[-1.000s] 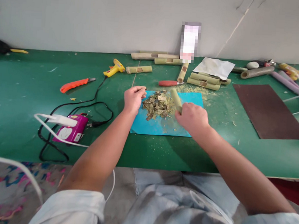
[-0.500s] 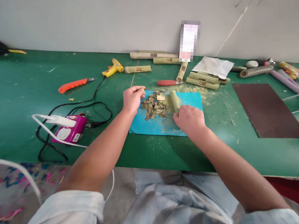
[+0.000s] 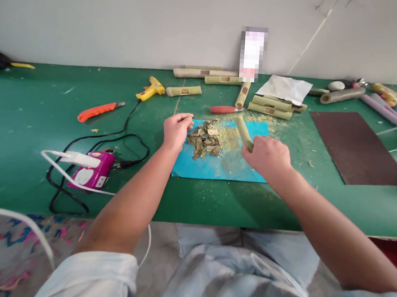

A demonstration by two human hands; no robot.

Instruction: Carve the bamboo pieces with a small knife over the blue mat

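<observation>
My right hand (image 3: 271,156) is closed round the near end of a short pale-green bamboo tube (image 3: 243,131), held tilted over the right part of a blue sheet (image 3: 204,169). A heap of dark brown-green flat chips (image 3: 204,142) lies on the sheet's left half, with fine yellowish shavings (image 3: 229,138) beside it. At the sheet's upper left edge is my left hand (image 3: 177,130), its fingers pinched together next to the heap. A tiny dark bit shows at those fingertips, too small to name.
Behind the sheet lie a red-handled knife (image 3: 223,109) and notched bamboo pieces (image 3: 271,109). To the left are a yellow glue gun (image 3: 151,89), an orange cutter (image 3: 98,112) and a purple power adapter (image 3: 94,171) with cables. A brown sheet (image 3: 358,149) lies at right.
My right hand has moved right with the bamboo tube, baring more shavings and blue sheet. My left hand has stayed in place.
</observation>
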